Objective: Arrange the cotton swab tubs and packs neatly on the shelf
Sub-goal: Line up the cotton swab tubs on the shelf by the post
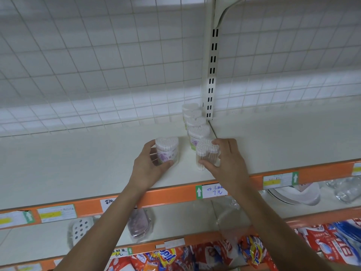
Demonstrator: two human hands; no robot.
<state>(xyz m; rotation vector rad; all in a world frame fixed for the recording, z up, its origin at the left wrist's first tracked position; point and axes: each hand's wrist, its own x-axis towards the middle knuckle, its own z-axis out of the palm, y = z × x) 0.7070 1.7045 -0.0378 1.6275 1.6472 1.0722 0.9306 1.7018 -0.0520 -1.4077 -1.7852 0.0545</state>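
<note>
Cotton swab tubs, clear plastic, heart-shaped tops, six in view on the white shelf at frame centre.
- Row of four tubs: upright, lined front to back, ending at the foot of the slotted upright post.
- Fifth tub: upright, just in front of the row; contact with the row cannot be told. The right hand grips it, thumb curled low on its near side, fingers round its far side.
- Sixth tub: upright, left of the row and apart from it, pale purple label facing forward. The left hand grips it, thumb under its front, fingers wrapped round its left side.
- Shelf fittings: wire grid back panel; orange edge rail with a handwritten price label.
- Lower shelves: detergent bags along the bottom edge, glassware at right.
</note>
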